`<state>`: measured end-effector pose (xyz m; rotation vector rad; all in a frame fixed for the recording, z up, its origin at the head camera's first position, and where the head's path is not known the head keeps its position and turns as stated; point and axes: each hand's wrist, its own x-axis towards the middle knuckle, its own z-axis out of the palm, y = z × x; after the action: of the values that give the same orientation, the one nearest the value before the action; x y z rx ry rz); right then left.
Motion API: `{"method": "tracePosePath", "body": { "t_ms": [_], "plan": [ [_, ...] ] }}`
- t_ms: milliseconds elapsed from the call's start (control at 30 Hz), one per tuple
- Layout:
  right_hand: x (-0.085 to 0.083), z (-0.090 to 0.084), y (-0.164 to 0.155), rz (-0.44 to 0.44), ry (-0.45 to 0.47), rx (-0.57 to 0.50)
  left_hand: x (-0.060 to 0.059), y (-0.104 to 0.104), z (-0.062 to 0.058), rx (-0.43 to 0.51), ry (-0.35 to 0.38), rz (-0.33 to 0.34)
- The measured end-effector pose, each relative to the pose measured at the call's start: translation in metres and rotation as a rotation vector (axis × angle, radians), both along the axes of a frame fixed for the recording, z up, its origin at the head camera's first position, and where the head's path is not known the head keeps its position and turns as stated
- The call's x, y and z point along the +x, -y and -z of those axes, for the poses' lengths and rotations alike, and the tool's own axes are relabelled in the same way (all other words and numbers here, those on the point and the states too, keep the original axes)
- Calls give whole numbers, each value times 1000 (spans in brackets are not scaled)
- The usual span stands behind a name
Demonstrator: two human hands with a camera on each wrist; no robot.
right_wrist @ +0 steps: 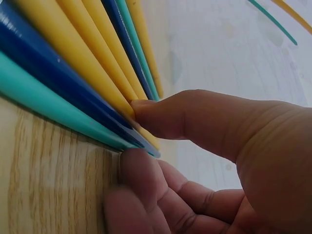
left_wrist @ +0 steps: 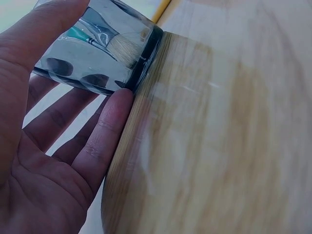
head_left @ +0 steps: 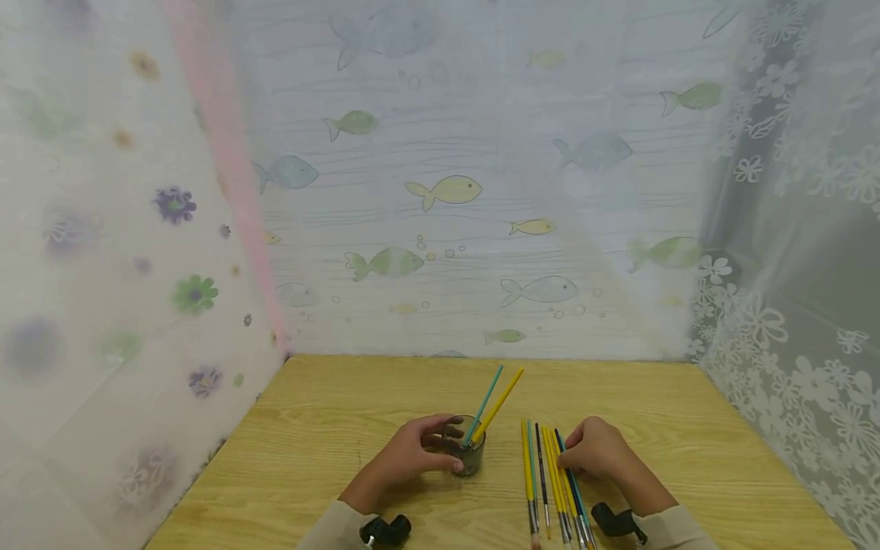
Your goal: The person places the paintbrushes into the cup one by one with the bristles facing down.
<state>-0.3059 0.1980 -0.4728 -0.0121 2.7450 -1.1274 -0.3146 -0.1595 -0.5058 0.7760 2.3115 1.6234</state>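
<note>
Yellow, blue and teal paintbrushes (head_left: 553, 477), laid lengthwise toward the table's near edge, are pinched at their tips by the right hand (head_left: 596, 451), while the glass cup (head_left: 467, 447) is gripped by the left hand (head_left: 411, 457).

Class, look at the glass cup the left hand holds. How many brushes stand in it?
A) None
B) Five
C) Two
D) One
C: in the head view two handles, one teal brush and one yellow brush, lean out of the cup held by the left hand; the other brushes lie on the table.
</note>
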Motion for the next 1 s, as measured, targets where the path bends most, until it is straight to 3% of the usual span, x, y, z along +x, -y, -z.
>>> {"method": "tracePosePath", "body": {
  "t_ms": [167, 667, 1000],
  "plan": [
    [0, 0, -1, -8, -12, 16, -1, 0, 1, -6, 1, -2],
    [-1, 0, -14, -14, 45, -116, 0, 0, 0, -3, 5, 2],
    [2, -2, -14, -34, -37, -42, -1, 0, 2, -5, 6, -4]
  ]
}}
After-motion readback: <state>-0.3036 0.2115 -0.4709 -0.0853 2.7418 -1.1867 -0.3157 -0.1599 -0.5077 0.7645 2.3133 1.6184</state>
